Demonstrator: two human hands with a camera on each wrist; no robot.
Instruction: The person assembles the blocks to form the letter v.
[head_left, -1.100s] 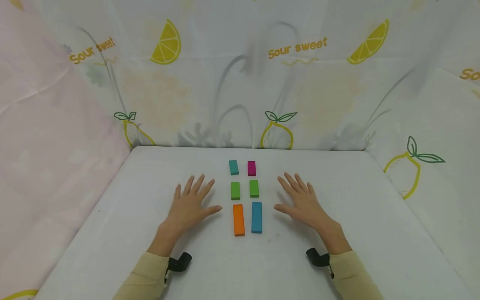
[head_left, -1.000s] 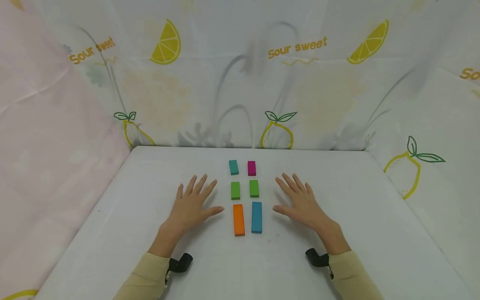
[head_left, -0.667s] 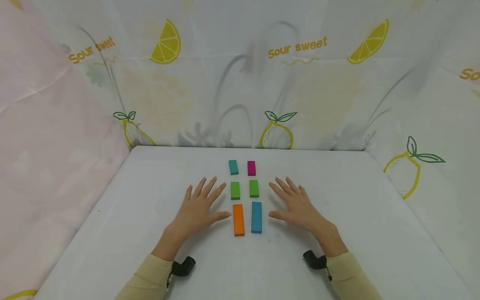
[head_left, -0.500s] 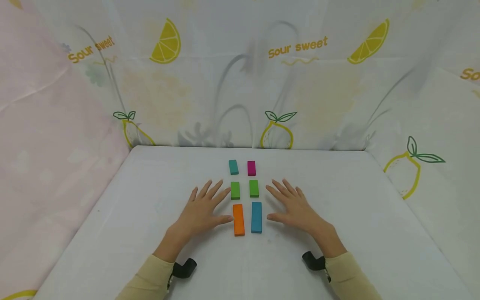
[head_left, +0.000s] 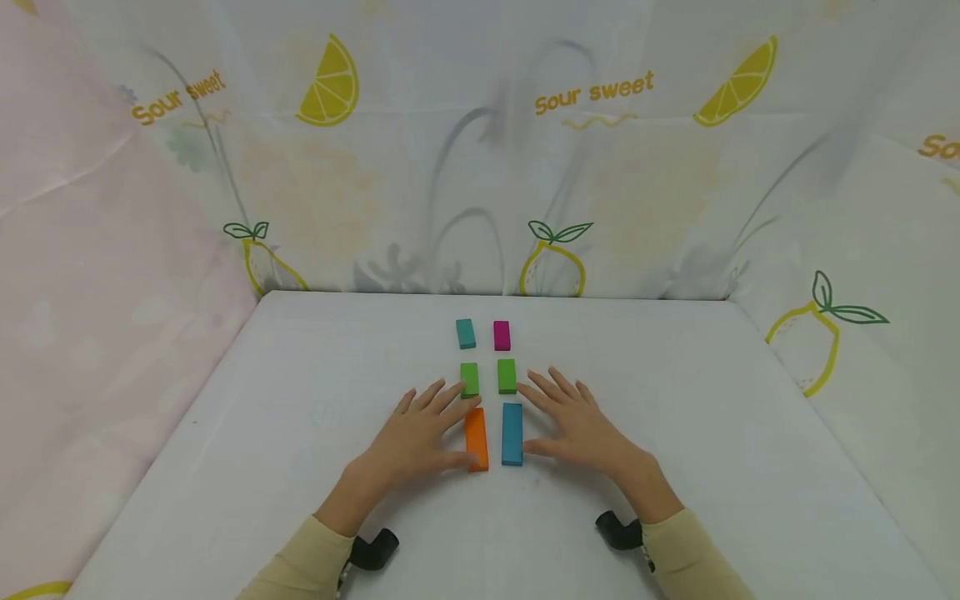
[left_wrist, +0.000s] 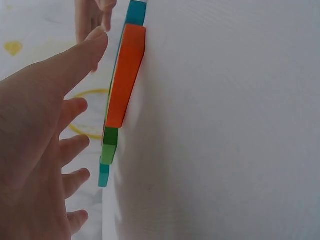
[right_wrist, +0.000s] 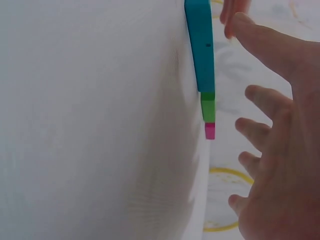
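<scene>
Two columns of coloured blocks lie flat mid-table. The left column has an orange block (head_left: 477, 433) nearest, a green block (head_left: 469, 377) and a teal block (head_left: 466, 333) farthest. Beside it run a blue block (head_left: 512, 435), another green block (head_left: 507, 376) and a magenta block (head_left: 502, 335). My left hand (head_left: 420, 437) hovers with fingers spread; its thumb and index finger overlap the orange block in the head view. In the left wrist view a gap shows between thumb and block. My right hand (head_left: 581, 429), fingers also spread, hovers just right of the blue block, holding nothing.
The white table (head_left: 247, 467) reaches back to a lemon-print cloth (head_left: 420, 167), which hangs behind and along both sides. A black wrist device (head_left: 375, 550) sits under the left sleeve cuff, and a similar black device (head_left: 619, 531) under the right.
Both hands have moved inward and slightly nearer the body, the left one coming over the orange block's edge, the right one up beside the blue block. The blocks have stayed in place.
</scene>
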